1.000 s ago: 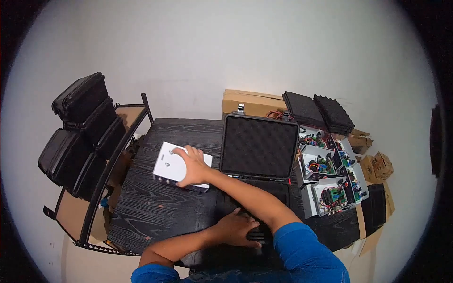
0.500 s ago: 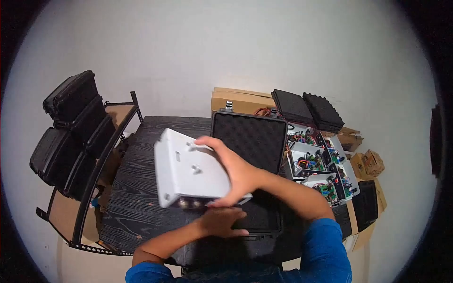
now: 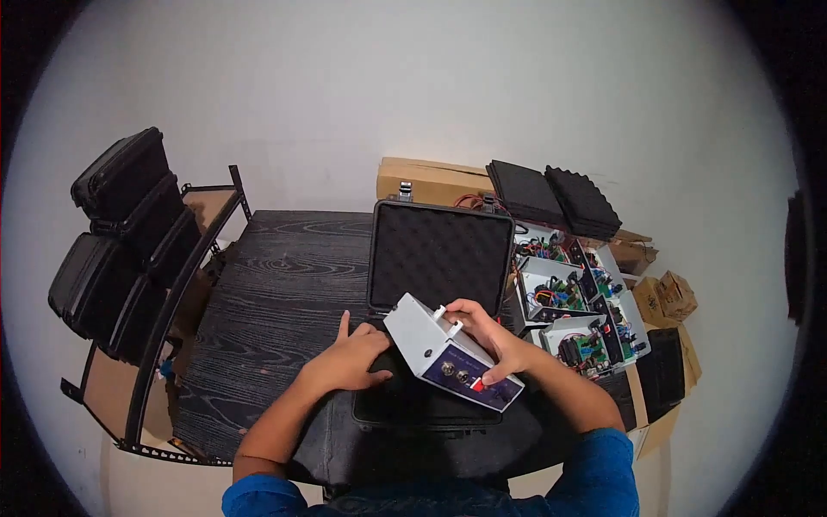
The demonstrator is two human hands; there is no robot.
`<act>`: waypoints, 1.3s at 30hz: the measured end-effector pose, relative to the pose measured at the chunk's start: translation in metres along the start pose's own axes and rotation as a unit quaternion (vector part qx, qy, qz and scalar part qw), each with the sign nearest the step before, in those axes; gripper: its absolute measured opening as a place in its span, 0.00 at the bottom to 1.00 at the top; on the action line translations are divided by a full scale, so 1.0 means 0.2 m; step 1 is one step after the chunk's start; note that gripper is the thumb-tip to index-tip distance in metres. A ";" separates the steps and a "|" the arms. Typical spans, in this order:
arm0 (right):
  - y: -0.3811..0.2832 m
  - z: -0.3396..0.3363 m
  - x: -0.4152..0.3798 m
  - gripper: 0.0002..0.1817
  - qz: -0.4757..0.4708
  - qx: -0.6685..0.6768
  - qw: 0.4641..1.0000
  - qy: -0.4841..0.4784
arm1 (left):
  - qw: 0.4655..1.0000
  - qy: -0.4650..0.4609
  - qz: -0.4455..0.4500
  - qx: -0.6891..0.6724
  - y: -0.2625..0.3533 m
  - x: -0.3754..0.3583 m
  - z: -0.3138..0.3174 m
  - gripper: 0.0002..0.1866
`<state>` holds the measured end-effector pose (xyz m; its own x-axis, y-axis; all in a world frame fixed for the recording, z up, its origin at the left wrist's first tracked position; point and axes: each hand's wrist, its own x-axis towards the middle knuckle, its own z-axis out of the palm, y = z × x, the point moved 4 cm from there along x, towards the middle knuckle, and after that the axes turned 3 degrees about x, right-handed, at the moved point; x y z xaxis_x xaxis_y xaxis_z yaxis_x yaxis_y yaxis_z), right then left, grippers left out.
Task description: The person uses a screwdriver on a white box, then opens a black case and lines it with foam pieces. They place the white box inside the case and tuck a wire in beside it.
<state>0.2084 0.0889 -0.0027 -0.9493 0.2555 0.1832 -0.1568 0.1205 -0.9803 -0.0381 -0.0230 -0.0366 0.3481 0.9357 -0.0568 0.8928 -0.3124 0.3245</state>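
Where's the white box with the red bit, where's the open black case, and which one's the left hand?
White box (image 3: 413,334): head view, on its plain pale side.
Open black case (image 3: 439,250): head view, on the dark lining inside its raised lid.
Left hand (image 3: 349,360): head view, on its back.

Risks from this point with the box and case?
The white box is tilted over the open black case, held only by the right hand; it could slip and knock the case rim.

The right thumb sits at the red switch, so it might get flipped by accident.

The left hand is at the case's left side; fingers could get pinched if the box drops.
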 end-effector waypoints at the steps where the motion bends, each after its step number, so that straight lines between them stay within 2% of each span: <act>1: 0.01 0.00 -0.01 0.73 0.008 0.014 1.000 -0.002 | 1.000 0.000 -0.002 -0.008 -0.02 0.00 0.00 0.39; 7: 0.04 0.01 -0.04 0.71 0.072 0.073 0.995 -0.021 | 0.998 0.027 0.006 -0.056 -0.08 0.01 0.01 0.47; 9: 0.04 0.01 -0.04 0.71 0.091 0.032 0.995 -0.029 | 0.997 0.054 0.020 -0.059 -0.07 0.01 0.00 0.49; 15: 0.05 0.02 -0.02 0.66 0.121 -0.113 0.986 -0.029 | 0.987 0.040 0.042 -0.152 -0.07 0.01 -0.03 0.52; 18: 0.04 0.05 0.00 0.65 0.106 -0.169 0.979 -0.041 | 0.986 0.013 0.006 -0.164 -0.07 0.00 -0.05 0.53; 21: 0.04 0.07 0.01 0.67 0.101 -0.239 0.965 -0.040 | 0.987 0.036 0.049 -0.149 -0.11 0.01 0.00 0.53; 24: 0.06 0.10 0.01 0.67 0.083 -0.303 0.949 -0.031 | 0.987 0.037 0.053 -0.149 -0.10 0.00 0.00 0.54; 29: 0.03 0.22 0.02 0.64 0.073 -0.447 0.891 -0.025 | 0.989 0.038 0.064 -0.129 -0.11 0.00 0.00 0.49; 32: 0.07 0.26 0.02 0.64 0.100 -0.469 0.877 -0.032 | 0.990 0.030 0.073 -0.118 -0.09 0.00 -0.01 0.45; 39: 0.12 0.29 0.00 0.64 0.067 -0.511 0.857 -0.013 | 0.991 0.023 0.071 -0.112 -0.08 0.00 -0.02 0.41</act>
<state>0.1893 0.0370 -0.0312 -0.9477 0.3136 0.0600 0.2625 0.8722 -0.4127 -0.0528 -0.0172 -0.0383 0.4478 0.8929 0.0466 0.7476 -0.4025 0.5284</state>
